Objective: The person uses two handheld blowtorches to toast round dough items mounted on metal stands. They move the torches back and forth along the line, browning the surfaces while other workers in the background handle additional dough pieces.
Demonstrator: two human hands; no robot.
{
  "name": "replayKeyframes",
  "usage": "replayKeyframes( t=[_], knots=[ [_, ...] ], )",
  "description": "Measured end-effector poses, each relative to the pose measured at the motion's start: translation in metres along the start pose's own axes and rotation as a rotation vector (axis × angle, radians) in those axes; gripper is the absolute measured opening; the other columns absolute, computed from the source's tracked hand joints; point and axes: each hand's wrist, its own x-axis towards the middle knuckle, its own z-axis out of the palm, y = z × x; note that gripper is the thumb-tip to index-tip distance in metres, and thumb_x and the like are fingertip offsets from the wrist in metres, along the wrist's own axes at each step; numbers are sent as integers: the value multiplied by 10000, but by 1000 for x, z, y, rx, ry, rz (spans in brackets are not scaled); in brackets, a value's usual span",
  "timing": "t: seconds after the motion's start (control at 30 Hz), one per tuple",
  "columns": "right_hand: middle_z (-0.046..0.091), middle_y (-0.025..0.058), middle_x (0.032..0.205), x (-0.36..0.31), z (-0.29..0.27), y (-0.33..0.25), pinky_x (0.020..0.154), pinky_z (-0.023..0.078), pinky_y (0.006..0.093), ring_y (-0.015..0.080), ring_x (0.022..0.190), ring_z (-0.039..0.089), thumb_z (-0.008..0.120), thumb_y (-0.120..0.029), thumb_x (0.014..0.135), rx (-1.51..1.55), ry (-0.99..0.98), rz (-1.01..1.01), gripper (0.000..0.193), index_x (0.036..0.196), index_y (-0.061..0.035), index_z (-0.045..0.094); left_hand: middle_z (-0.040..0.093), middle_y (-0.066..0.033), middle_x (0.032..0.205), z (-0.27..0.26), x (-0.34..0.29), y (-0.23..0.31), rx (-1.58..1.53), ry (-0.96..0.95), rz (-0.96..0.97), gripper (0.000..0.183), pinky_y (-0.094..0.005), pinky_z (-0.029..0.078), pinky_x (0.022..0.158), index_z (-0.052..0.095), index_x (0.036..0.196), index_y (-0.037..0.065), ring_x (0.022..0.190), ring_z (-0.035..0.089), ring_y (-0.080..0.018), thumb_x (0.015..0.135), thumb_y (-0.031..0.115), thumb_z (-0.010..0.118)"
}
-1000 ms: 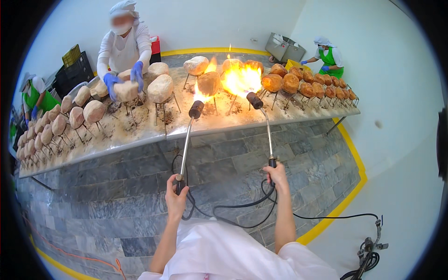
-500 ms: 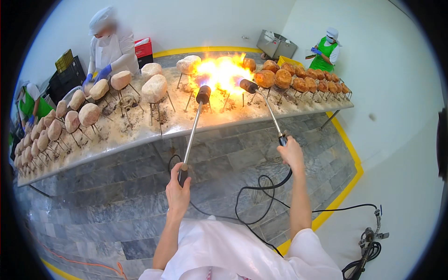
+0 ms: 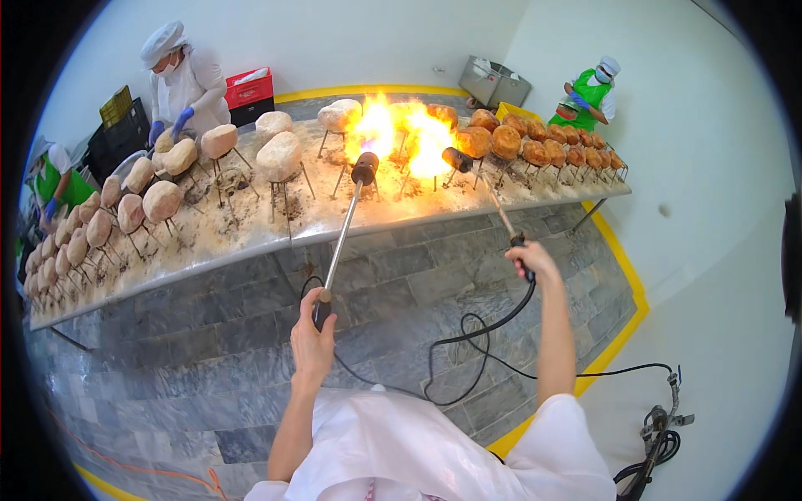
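My left hand [image 3: 312, 344] is closed round the black handle of a gas torch [image 3: 342, 238], its long metal tube pointing away over the table [image 3: 276, 240]. Closed on the handle of a second gas torch [image 3: 499, 209] is my right hand [image 3: 539, 260], further right. From both dark burner heads bright flames [image 3: 380, 129] spread over rounded lumps on wire stands, partly hiding them. Pale, floury-looking lumps [image 3: 279, 157] stand left of the fire. Browned lumps [image 3: 505, 143] stand to its right.
Black hoses [image 3: 468, 336] loop over the grey tiled floor to a pipe fitting [image 3: 668, 417]. Across the table a person in white [image 3: 185, 88] handles a pale lump. People in green aprons stand at far left and right [image 3: 585, 98]. Crates [image 3: 251, 86] and a metal cart [image 3: 494, 82] stand behind.
The right torch has swung slightly right and its handle tilts more, with the flame now lower. My left torch has barely shifted. The person in white has moved slightly left.
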Motion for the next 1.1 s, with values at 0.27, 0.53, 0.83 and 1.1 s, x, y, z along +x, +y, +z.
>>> replayKeyframes(
  t=[0.27,0.53,0.83,1.1],
  knots=[
    [455,2,530,-32,95,93,346,353,236,90,391,432,615,-69,768,468,-165,84,128,764,-57,488,559,-15,678,-3,11,-38,-231,-44,-223,451,-243,379,474,461,1207,84,521,489,-78,789,30,622],
    [470,22,517,-76,128,13,340,353,272,114,369,445,609,-48,735,123,-99,-56,134,747,-39,476,574,-18,662,-16,34,-67,-392,22,-271,403,-234,367,433,471,1160,28,479,468,-67,785,27,616],
    [484,33,515,-53,150,-44,335,383,268,116,359,465,626,-61,722,-43,-22,-154,176,799,2,481,573,-13,671,-49,53,-70,-395,-42,-293,396,-229,372,447,484,1150,39,494,469,-63,781,29,629],
    [607,195,654,-46,77,-107,515,493,394,276,476,608,540,-141,673,-656,316,-161,250,846,40,535,570,-13,669,-58,39,-58,-346,-123,-323,394,-224,376,505,486,1150,38,540,465,-64,785,33,634]
  ],
)
